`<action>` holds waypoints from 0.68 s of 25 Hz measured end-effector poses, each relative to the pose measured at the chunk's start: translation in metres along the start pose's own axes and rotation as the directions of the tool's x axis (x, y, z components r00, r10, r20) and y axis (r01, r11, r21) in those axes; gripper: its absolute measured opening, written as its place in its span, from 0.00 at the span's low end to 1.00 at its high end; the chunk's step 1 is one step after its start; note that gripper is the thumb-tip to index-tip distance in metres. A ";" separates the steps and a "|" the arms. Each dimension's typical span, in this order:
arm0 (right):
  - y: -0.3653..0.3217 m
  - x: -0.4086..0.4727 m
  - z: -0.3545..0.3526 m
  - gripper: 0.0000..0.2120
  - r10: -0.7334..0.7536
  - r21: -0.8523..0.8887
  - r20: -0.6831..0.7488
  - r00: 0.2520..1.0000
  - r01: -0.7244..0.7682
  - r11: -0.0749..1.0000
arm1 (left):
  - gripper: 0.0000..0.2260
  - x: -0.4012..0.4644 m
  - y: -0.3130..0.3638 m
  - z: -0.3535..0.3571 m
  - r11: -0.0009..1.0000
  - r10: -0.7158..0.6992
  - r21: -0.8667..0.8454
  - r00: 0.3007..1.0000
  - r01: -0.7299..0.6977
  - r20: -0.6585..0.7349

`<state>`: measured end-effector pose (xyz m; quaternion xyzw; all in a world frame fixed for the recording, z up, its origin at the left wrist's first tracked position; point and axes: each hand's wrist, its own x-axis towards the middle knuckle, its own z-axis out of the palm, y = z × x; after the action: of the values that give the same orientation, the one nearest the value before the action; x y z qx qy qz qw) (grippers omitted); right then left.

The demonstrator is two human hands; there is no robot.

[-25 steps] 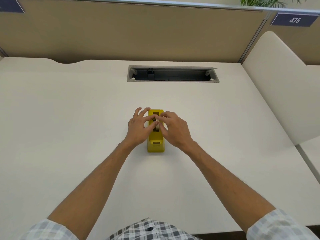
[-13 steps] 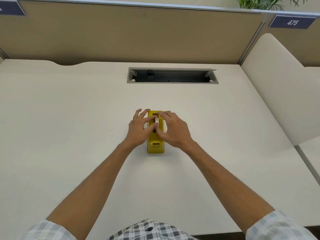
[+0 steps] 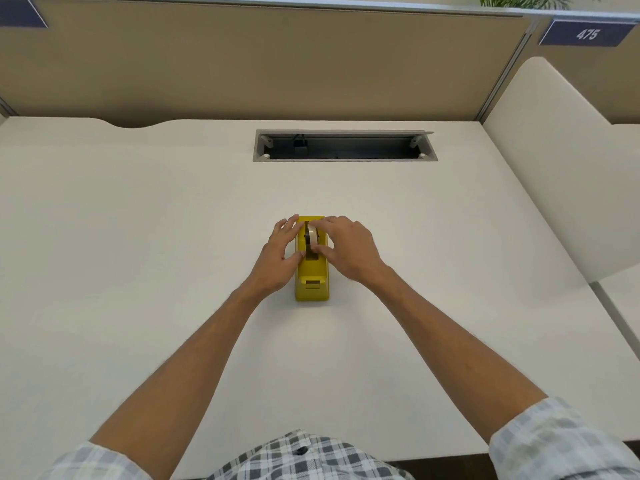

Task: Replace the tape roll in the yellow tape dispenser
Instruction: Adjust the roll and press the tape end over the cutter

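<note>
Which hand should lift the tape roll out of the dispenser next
Right. The right hand already pinches the roll standing in the dispenser, while the left hand rests against the dispenser's side, likely bracing it.

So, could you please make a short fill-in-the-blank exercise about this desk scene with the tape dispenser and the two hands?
1. The tape dispenser on the desk is ____ in colour.
2. The right hand pinches the ____ that sits in the dispenser.
3. The left hand rests against the dispenser's ____ side.
4. The sign on the partition shows the number ____.

Missing words: yellow; tape roll; left; 475
</note>
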<state>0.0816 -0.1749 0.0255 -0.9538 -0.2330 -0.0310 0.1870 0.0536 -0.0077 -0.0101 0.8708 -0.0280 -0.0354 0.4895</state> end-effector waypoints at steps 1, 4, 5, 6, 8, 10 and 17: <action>-0.001 0.001 -0.001 0.18 -0.007 -0.006 -0.008 1.000 0.007 1.000 | 0.26 0.000 0.001 0.000 1.000 0.004 0.006 1.000 -0.004 0.002; -0.001 0.001 -0.001 0.16 -0.024 -0.005 -0.021 0.999 0.024 1.000 | 0.25 0.001 0.003 0.000 0.999 0.016 0.039 1.000 -0.015 -0.007; -0.001 0.000 -0.001 0.15 -0.024 0.006 -0.025 0.999 0.025 1.000 | 0.25 0.001 0.003 0.000 0.998 0.022 0.059 1.000 -0.020 -0.023; -0.001 -0.001 0.000 0.15 -0.020 0.023 -0.029 0.999 0.020 1.000 | 0.24 0.001 0.004 0.000 0.996 0.032 0.081 0.999 -0.028 -0.044; -0.001 -0.004 0.001 0.17 0.000 0.077 -0.033 0.999 0.002 0.997 | 0.23 -0.001 0.006 0.001 0.992 0.061 0.120 0.994 -0.051 -0.086; -0.002 -0.005 -0.001 0.19 0.030 0.148 -0.030 0.999 -0.025 0.989 | 0.22 -0.002 0.008 0.004 0.989 0.085 0.129 0.989 -0.069 -0.122; -0.015 -0.015 -0.017 0.11 0.184 0.513 -0.090 0.979 -0.113 0.851 | 0.18 -0.014 0.027 0.007 0.968 0.246 0.115 0.926 -0.222 -0.285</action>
<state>0.0622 -0.1750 0.0440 -0.8822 -0.1453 -0.0189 0.4475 0.0388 -0.0263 0.0101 0.8757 -0.0593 0.1557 0.4532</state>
